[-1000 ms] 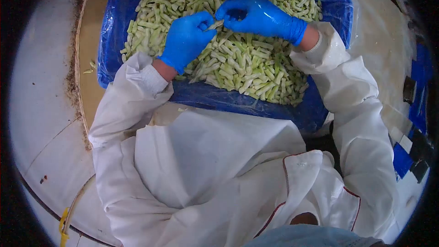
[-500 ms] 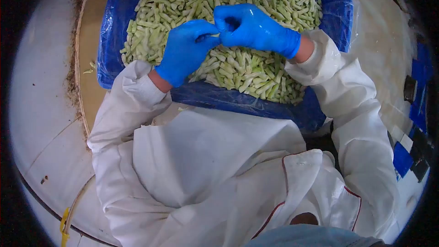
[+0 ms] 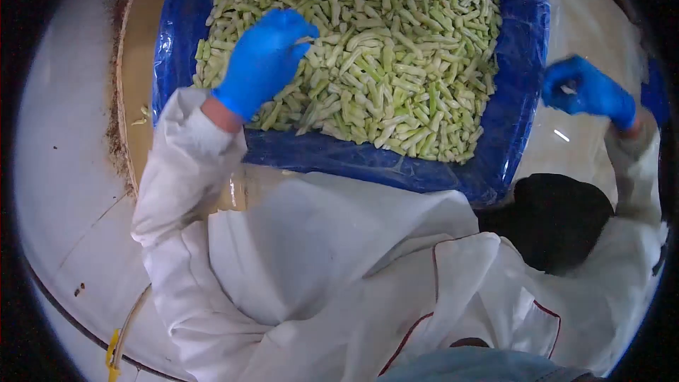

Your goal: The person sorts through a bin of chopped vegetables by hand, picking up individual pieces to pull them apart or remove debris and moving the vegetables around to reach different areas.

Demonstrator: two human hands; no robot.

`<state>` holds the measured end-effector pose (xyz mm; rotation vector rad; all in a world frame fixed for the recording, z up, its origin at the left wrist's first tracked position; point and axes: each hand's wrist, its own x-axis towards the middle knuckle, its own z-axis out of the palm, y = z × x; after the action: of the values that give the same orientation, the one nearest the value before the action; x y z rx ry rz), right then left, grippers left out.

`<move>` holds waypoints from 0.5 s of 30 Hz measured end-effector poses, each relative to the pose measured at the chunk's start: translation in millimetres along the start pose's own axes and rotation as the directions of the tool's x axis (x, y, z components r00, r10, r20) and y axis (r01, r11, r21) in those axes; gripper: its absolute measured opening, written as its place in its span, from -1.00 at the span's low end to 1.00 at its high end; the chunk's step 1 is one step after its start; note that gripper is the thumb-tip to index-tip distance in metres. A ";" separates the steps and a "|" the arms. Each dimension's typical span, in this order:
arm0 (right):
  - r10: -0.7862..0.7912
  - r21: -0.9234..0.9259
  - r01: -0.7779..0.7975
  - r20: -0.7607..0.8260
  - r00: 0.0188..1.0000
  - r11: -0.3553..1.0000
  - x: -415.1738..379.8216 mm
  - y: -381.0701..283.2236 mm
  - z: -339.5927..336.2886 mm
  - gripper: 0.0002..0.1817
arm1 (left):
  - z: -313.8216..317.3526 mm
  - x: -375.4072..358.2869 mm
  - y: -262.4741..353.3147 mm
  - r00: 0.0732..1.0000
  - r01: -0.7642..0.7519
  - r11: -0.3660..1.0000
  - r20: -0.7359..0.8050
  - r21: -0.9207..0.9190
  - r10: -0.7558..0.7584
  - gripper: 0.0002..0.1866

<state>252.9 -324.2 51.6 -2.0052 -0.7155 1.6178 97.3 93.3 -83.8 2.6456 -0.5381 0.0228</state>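
A blue crate (image 3: 523, 99) lined with clear plastic holds a heap of cut pale-green vegetable pieces (image 3: 396, 64), which look like bean pieces. My left hand (image 3: 262, 64), in a blue glove, is above the left part of the heap. Its fingers are closed, and a pale-green vegetable piece (image 3: 304, 40) shows between thumb and fingertips. Past the crate's right wall, my right hand (image 3: 590, 92), gloved in blue too, hovers over the pale work surface with curled fingers. Something small and whitish shows inside that grip, too blurred to name.
The crate stands on a pale table (image 3: 559, 148) with a curved left edge (image 3: 120, 85). A few green scraps (image 3: 143, 114) lie left of the crate. A dark round shape (image 3: 559, 219) is below my right forearm.
My hands were together over the heap and have come apart. The right moved far right, beyond the crate's wall; the left shifted a little left and up.
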 end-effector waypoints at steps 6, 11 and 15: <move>0.173 -0.484 -0.138 0.028 0.985 0.864 -74.7 99.5 27.0 -0.76 | 25.9 42.0 -26.8 0.999 -0.003 0.973 0.049 0.232 -0.008 -0.66; 0.003 -0.513 -0.090 -0.168 0.986 0.853 -25.0 35.6 26.3 -0.82 | 32.9 34.0 -34.1 0.982 0.057 0.976 0.162 0.212 -0.093 -0.66; -0.231 -0.566 0.103 -0.160 0.960 0.818 36.7 -37.6 28.4 -0.74 | 33.2 21.4 -36.1 0.996 0.042 0.993 0.077 0.106 -0.051 -0.67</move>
<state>227.4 -270.9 43.1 -2.3790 -1.3520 1.1321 128.3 101.3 -126.7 2.7696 -0.5139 -0.0705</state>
